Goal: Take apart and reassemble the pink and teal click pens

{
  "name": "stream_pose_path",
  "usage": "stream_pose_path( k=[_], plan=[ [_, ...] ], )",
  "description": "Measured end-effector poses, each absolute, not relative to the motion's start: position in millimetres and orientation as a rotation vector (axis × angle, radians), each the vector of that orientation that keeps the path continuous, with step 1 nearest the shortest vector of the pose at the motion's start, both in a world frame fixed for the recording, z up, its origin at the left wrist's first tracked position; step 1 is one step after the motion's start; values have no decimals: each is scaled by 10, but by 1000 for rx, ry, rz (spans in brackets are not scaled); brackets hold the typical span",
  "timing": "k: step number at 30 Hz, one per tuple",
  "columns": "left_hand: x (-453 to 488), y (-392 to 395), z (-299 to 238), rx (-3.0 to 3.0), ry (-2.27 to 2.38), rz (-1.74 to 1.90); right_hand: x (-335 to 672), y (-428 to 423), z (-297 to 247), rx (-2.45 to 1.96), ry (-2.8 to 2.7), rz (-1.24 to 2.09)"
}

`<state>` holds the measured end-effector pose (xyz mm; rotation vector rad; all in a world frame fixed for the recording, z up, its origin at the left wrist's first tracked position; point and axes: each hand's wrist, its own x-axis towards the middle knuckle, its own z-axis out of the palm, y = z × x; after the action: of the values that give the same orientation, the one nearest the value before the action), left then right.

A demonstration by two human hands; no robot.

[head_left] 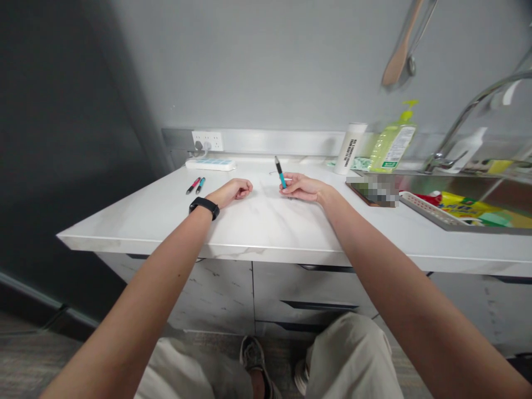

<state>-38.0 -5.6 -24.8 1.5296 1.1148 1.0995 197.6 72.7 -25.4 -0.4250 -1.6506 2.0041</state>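
Note:
My right hand [300,187] pinches a teal pen [282,178] between thumb and fingers, just above the white countertop [257,224]. The pen stands nearly upright, its black end leaning up and slightly left. Opposite it, my left hand [233,192] rests on the counter with the fingers curled in; nothing shows in them. A black band [204,207] circles that wrist. To the left of this hand, a red pen [193,185] and another teal pen [200,185] lie side by side.
A power strip [211,164] lies at the back left, below a wall socket [208,141]. On the right stand a white tube [350,148] and a yellow-green pump bottle [393,143]. A blurred-out flat object [373,191] lies near the sink's edge [451,224], under the faucet [465,113].

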Motion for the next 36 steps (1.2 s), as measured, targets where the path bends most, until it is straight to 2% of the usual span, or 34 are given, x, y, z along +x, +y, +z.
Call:
stream_pose_path(
  k=[36],
  plan=[
    [-364,-79,-215,1613,1128,1005,1847,747,-229,-621,-1294,1856]
  ],
)
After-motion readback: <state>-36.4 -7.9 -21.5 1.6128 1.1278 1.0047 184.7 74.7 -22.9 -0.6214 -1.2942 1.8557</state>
